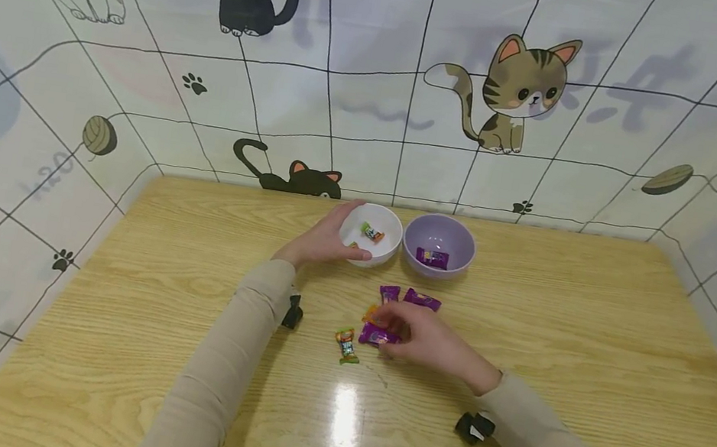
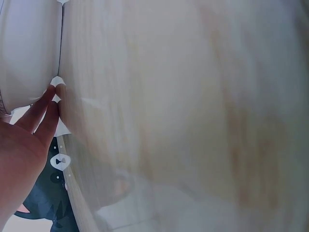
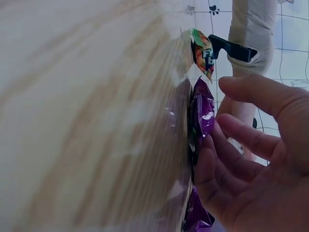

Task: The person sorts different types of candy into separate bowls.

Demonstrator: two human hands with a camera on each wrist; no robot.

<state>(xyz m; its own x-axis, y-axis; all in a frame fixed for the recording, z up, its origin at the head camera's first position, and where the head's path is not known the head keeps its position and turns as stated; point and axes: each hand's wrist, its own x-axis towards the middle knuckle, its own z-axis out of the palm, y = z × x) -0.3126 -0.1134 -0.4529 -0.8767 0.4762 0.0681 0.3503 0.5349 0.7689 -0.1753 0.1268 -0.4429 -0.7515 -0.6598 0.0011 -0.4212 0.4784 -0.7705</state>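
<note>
My left hand (image 1: 323, 238) holds the white bowl (image 1: 390, 225) at its left side, thumb along the front rim and fingers round the back. Inside that bowl lie small green-and-orange wrapped candies (image 1: 372, 232). Over a cluster of wrapped candies, my right hand (image 1: 429, 342) reaches down with loosely bent fingers. Its fingertips are right at a purple-wrapped candy (image 3: 203, 108), the thumb apart from it. An orange-wrapped candy (image 1: 370, 314) is partly hidden under the fingers. Two more purple candies (image 1: 423, 299) lie just behind, and a green-and-orange candy (image 1: 347, 346) lies to the left.
A light purple bowl (image 1: 456, 240) stands close to the right of the white one, with a purple candy (image 1: 432, 258) inside. Both bowls are near the back edge of the wooden table (image 1: 577, 341), against a cat-patterned backdrop (image 1: 368, 109). Dark wrist straps (image 1: 475, 428) sit on both sleeves.
</note>
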